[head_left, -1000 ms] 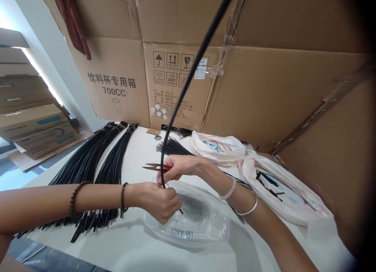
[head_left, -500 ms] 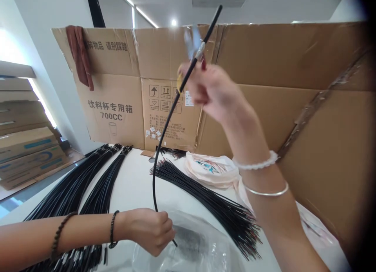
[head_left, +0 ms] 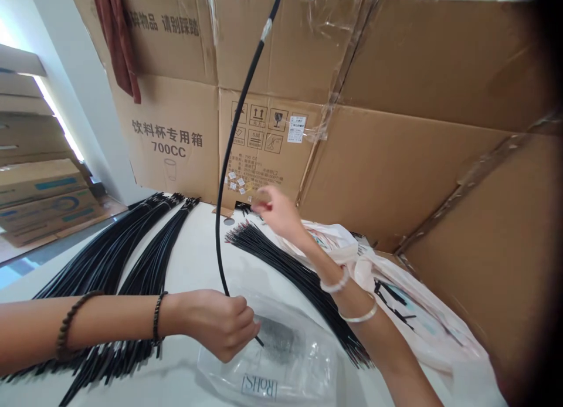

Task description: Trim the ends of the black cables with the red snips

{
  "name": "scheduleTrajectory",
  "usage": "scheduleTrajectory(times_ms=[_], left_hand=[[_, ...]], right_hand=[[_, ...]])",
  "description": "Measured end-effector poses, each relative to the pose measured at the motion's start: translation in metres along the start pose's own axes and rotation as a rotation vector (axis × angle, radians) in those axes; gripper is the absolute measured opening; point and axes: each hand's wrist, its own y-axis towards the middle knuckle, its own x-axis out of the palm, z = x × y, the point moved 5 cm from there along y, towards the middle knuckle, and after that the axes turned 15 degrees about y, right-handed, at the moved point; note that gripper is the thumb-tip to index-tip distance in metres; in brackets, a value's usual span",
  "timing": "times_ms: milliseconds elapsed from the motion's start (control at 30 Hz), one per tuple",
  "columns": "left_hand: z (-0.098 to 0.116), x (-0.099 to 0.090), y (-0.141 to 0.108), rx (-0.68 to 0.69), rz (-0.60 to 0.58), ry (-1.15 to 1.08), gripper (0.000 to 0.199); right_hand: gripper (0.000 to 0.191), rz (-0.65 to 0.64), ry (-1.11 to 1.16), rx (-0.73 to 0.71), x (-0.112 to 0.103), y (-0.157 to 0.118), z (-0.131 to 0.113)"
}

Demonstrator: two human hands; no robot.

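Observation:
My left hand point(head_left: 226, 326) is closed around a black cable point(head_left: 223, 172) over the near middle of the table. The cable rises in a curve past the top edge of the view, with a silvery band near its upper end; a short tail pokes out below my fingers. Beyond it, my right hand point(head_left: 279, 213) is low over the far part of the table, its fingers bent and somewhat blurred. Bits of yellow and red show at those fingers, matching the scissors seen there earlier; the blades cannot be made out. Under my left hand lies a clear plastic bag point(head_left: 303, 375) printed RoHS.
Bundles of black cables point(head_left: 145, 266) lie at the left, and another cable bundle point(head_left: 281, 263) runs under my right forearm. White plastic bags point(head_left: 422, 307) lie at the right. A tall cardboard sheet point(head_left: 171, 96) walls the far side, with a brown cloth point(head_left: 115, 49) hung over it.
My right hand has come down from high beside the cable's top to the far part of the table. My left hand keeps its grip on the cable. The view has tilted downward.

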Motion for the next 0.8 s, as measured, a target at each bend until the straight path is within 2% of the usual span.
scheduleTrajectory(times_ms=[100, 233, 333, 433, 500, 567, 633, 733, 800], left_hand=[[0.000, -0.006, 0.002, 0.002, -0.005, 0.008, 0.011], [-0.002, -0.007, -0.001, 0.005, -0.013, 0.010, 0.013], [-0.005, -0.005, -0.004, 0.005, -0.010, -0.004, 0.014], [-0.009, -0.002, -0.004, 0.001, -0.021, -0.031, 0.014], [-0.010, 0.000, -0.004, -0.004, -0.029, -0.048, 0.015], [-0.010, 0.002, -0.002, -0.008, -0.037, -0.063, 0.016], [-0.008, 0.004, -0.001, -0.011, -0.047, -0.074, 0.015], [-0.004, 0.007, 0.002, -0.009, -0.064, -0.089, 0.014], [-0.001, 0.008, 0.003, -0.004, -0.072, -0.109, 0.010]], right_hand=[[0.038, -0.018, -0.105, 0.079, 0.013, -0.003, 0.015], [0.035, -0.047, -0.126, 0.122, -0.001, -0.026, 0.023], [0.041, -0.141, -0.076, 0.152, -0.020, -0.066, 0.031], [0.046, -0.260, 0.028, 0.201, -0.027, -0.120, 0.042], [0.046, -0.232, 0.020, 0.223, -0.026, -0.156, 0.047], [0.038, -0.183, -0.132, 0.142, -0.018, -0.186, 0.047], [0.025, -0.155, -0.328, -0.079, -0.002, -0.207, 0.043], [0.019, -0.053, -0.555, -0.399, 0.016, -0.223, 0.041], [0.023, -0.019, -0.602, -0.506, 0.022, -0.225, 0.046]])
